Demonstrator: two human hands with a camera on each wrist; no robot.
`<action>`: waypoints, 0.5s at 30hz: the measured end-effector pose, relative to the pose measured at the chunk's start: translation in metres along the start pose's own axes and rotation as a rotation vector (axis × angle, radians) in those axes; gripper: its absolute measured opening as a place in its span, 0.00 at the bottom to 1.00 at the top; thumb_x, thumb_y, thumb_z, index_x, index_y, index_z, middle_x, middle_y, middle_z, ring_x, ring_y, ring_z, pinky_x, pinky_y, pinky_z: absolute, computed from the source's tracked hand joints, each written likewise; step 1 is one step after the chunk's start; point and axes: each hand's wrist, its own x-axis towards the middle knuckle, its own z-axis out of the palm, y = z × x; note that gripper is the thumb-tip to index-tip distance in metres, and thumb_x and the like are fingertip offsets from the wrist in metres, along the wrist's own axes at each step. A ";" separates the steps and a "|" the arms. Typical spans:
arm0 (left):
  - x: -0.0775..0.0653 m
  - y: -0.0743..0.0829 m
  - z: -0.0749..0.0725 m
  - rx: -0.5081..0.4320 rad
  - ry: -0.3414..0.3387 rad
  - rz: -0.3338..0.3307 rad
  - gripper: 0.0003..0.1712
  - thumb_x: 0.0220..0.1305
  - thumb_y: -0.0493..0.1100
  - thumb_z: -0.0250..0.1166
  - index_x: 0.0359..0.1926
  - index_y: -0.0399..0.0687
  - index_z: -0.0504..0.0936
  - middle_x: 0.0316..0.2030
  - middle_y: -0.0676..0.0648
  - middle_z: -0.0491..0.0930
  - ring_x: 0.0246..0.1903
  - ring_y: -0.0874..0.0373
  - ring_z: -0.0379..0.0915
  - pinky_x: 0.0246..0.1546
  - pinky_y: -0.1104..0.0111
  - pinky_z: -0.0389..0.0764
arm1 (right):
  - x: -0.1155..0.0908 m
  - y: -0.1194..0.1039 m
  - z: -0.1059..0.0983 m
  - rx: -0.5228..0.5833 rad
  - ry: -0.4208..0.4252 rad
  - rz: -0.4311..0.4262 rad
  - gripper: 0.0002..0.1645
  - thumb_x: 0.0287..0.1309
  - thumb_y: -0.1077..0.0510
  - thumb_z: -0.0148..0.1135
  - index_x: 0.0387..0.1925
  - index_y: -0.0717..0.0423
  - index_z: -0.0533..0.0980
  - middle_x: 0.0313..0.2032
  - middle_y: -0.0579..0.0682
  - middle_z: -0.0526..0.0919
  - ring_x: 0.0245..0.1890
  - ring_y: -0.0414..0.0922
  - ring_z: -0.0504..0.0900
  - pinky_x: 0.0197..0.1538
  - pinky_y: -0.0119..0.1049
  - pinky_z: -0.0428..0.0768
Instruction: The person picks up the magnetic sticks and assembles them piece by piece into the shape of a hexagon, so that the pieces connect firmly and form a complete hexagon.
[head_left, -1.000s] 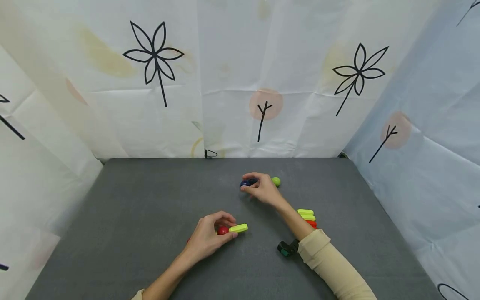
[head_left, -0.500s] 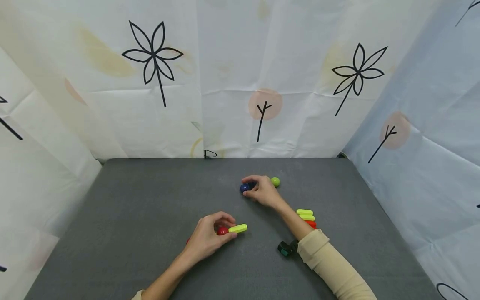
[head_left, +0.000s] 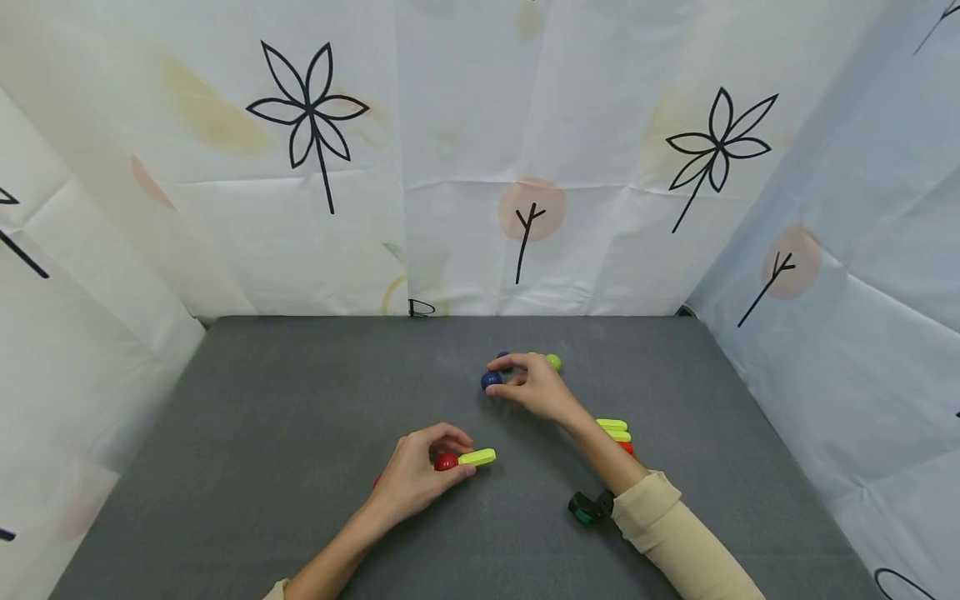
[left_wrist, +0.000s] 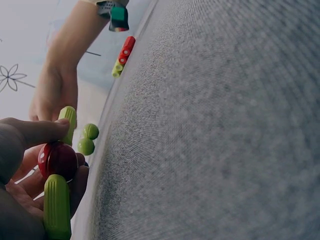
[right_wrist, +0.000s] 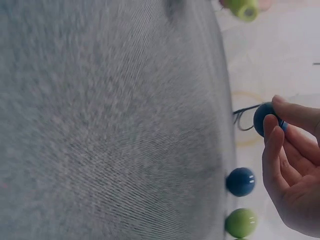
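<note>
My left hand [head_left: 423, 458] holds a red ball [left_wrist: 59, 160] joined to yellow-green ribbed rods; one rod [left_wrist: 57, 207] points down in the left wrist view, another [left_wrist: 68, 122] lies under a fingertip. A further bit of red shows left of this hand in the head view, mostly hidden behind it. My right hand [head_left: 536, 387], farther back, pinches a blue ball [right_wrist: 265, 119] between thumb and fingertips. Behind its fingers a second blue ball [right_wrist: 241, 181] rests on the table, beside a green ball [right_wrist: 241, 222].
Yellow-green rods [head_left: 612, 426] and a red rod [head_left: 626, 447] lie side by side by the right forearm. Two green balls appear in the left wrist view. A black and green device [head_left: 585, 507] sits at the right wrist. Patterned cloth [head_left: 465, 167] encloses the grey table [head_left: 300, 392].
My right hand has shifted slightly toward me and to the right with the blue ball, and the second blue ball now shows behind its fingers. My left hand has stayed in place.
</note>
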 end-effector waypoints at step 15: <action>0.001 0.000 0.001 0.004 0.008 -0.008 0.16 0.60 0.40 0.83 0.47 0.52 0.89 0.39 0.54 0.93 0.35 0.65 0.85 0.39 0.74 0.83 | -0.055 -0.024 -0.012 0.055 -0.046 -0.013 0.22 0.66 0.54 0.77 0.59 0.54 0.86 0.34 0.68 0.91 0.28 0.58 0.86 0.32 0.34 0.82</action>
